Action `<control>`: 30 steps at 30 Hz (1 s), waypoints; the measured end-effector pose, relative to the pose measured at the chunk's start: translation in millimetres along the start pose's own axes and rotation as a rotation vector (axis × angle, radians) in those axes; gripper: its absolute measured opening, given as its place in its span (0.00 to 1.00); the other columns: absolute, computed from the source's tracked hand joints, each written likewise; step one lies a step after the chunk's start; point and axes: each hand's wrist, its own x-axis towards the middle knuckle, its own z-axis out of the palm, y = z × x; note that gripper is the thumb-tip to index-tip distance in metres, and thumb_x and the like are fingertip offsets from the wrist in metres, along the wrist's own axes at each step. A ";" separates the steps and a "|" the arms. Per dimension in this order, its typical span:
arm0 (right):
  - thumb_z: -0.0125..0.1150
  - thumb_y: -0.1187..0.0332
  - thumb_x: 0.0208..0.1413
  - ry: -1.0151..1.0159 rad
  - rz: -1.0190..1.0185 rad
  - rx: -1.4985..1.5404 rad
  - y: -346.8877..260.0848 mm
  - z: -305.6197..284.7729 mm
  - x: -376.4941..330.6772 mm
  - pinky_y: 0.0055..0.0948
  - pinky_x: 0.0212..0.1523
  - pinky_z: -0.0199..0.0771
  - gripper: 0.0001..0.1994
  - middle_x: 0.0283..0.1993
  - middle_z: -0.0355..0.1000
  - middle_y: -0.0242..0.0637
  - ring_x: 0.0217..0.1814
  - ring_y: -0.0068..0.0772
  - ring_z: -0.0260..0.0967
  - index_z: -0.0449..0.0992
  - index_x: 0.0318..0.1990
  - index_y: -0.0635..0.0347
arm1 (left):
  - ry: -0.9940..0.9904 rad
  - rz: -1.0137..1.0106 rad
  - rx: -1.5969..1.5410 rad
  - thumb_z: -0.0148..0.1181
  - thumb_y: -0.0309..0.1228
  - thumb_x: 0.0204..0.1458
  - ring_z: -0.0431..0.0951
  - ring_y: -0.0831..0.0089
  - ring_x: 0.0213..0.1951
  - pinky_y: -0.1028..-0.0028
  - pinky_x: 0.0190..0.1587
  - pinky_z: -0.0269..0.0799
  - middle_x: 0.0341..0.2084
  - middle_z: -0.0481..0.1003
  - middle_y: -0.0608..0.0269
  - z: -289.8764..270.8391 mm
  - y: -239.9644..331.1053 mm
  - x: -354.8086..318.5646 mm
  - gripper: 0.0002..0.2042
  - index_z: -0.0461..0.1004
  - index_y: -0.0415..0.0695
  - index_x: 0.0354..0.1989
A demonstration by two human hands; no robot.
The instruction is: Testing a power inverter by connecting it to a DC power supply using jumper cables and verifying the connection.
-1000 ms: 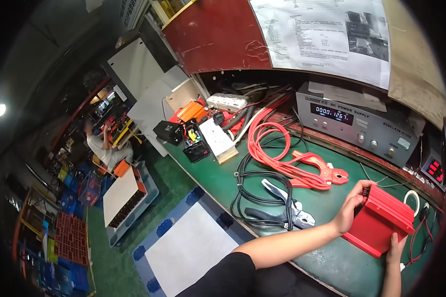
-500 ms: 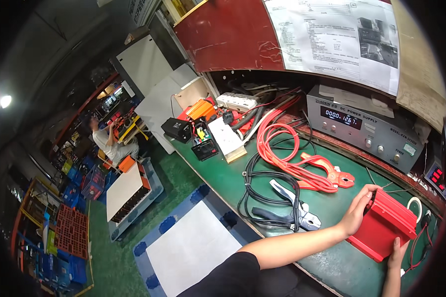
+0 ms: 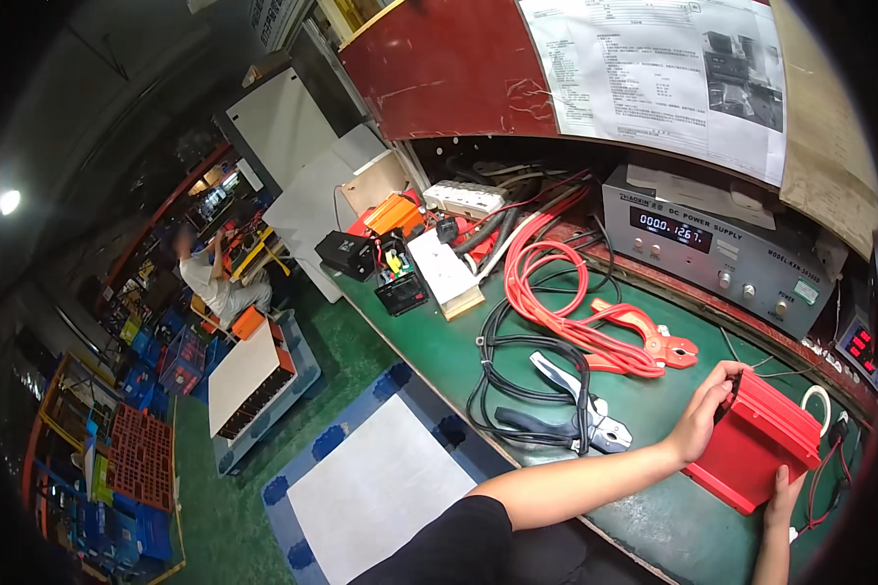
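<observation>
A: Head view, the only one. Red case [image 3: 751, 453], where?

B: Near side of the grey power supply [image 3: 693, 255], out from its right end, above the green bench [image 3: 439, 331]. Tilted. Can't tell if its lower edge touches down.

A: Hands?

B: Both gripping the case. Left hand [image 3: 702, 419] wraps the end toward the supply's left, fingers curled over the edge. Right hand [image 3: 782, 502] has the opposite end, thumb against the flat side; other fingers hidden.

A: Step, my read: holding the case at an angle. How to do it well?

B: Support at two ends looks right. Even pressure, I'd say; the walls look smooth and could slip under a one-handed hold. Fingertips away from the rim, in case it's sharp.

A: Clutter?

B: Red clamp [image 3: 669, 347] out from the supply's middle; black-handled clamp [image 3: 595, 427] farther out from it. White cable loop [image 3: 827, 405] near the supply's right end, just beside the case: snag risk. Any turn should be slow, clear of loop and clamps.
</observation>
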 end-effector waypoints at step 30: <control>0.62 0.47 0.59 0.013 -0.006 -0.057 5.8 -3.0 -0.9 0.42 0.73 0.48 0.42 0.71 0.56 0.46 0.73 0.42 0.54 0.51 0.72 0.65 | -0.026 0.078 -0.009 0.36 0.36 0.66 0.72 0.76 0.51 0.73 0.58 0.65 0.48 0.73 0.60 -4.6 -3.6 2.9 0.19 0.65 0.38 0.56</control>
